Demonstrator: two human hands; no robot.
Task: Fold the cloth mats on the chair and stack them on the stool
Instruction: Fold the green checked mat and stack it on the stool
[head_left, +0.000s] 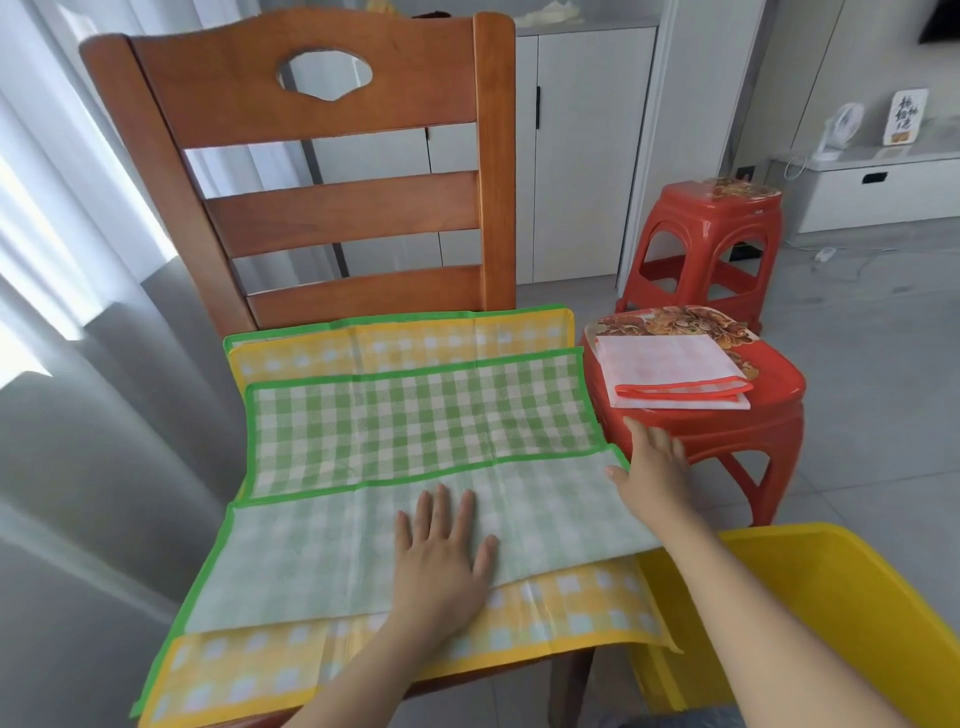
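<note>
Nearest the camera, two bare forearms reach out over a wooden chair (332, 119). One is the left hand (441, 556), lying palm-down with its fingers straight and slightly spread, pressing flat on the pale underside of a green checked cloth mat (415, 415) and grasping nothing. That mat is folded partway, so its far half shows the bright green check with a green border while the near half shows the faded reverse side. Its right edge is met by the right hand (654, 467), whose fingers are extended and relaxed, thumb touching the mat's right corner and fingertips reaching toward the near red plastic stool (727, 441); it holds nothing. Beneath the green mat lies a yellow checked cloth mat (395, 660), spread over the chair seat and showing along both the near and far sides. Just right of the chair, the near stool carries a folded white mat with an orange border (670, 369) on its patterned top. Behind it stands a second red stool (701, 244). Part of a yellow plastic bin (831, 597) shows at lower right.
</note>
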